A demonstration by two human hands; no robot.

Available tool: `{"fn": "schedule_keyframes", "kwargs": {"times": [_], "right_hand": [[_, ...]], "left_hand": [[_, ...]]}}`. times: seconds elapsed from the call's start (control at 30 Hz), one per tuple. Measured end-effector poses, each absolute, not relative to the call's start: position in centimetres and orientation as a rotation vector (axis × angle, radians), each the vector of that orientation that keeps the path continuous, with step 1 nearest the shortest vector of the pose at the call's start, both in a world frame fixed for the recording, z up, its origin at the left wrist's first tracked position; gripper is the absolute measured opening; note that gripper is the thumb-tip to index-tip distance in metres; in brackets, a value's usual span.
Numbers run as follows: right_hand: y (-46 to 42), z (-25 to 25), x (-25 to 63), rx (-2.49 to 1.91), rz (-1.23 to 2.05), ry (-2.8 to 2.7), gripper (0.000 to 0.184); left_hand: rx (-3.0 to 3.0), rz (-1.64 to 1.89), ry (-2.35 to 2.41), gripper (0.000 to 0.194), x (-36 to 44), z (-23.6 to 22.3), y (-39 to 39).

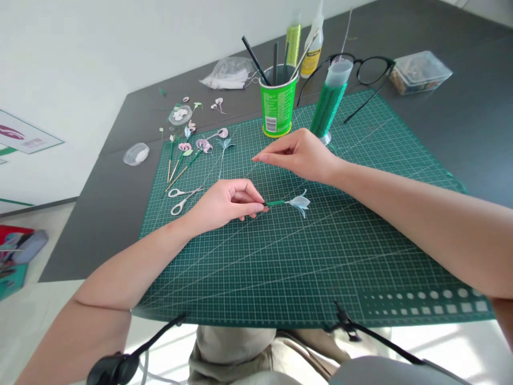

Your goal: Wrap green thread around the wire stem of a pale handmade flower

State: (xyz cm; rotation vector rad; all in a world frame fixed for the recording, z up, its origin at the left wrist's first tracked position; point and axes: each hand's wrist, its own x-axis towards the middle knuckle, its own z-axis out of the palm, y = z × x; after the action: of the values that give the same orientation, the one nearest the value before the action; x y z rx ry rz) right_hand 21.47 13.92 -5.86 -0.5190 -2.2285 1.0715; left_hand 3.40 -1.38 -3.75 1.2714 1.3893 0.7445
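My left hand [228, 203] pinches the green-wrapped stem of a small pale blue flower [298, 202] just above the green cutting mat [280, 256]. The flower head points right. My right hand [298, 155] hovers above and behind it, fingers pinched together at the left tip; a thin thread or wire seems to run from them, too fine to be sure. A green spool [331, 101] with a clear cap stands just behind my right hand.
Finished pink and blue flowers on stems [192, 152] lie at the mat's far left, with small white scissors [182, 199] beside them. A green cup [278, 104] of tools, glue bottles, black glasses [371, 69], a clear box [420, 72], and small lids sit behind.
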Motion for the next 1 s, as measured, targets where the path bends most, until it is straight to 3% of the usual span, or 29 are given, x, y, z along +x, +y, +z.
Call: {"fn": "schedule_keyframes", "kwargs": {"times": [0.77, 1.0], "right_hand": [[14.7, -6.9, 21.3, -0.518, 1.227, -2.413, 0.041], [14.8, -6.5, 21.7, -0.57, 1.211, -2.582, 0.025]], "left_hand": [[1.356, 1.089, 1.546, 0.027, 3.2, -3.4, -1.5], [1.363, 1.151, 1.599, 0.03, 2.9, -3.5, -1.3]]}}
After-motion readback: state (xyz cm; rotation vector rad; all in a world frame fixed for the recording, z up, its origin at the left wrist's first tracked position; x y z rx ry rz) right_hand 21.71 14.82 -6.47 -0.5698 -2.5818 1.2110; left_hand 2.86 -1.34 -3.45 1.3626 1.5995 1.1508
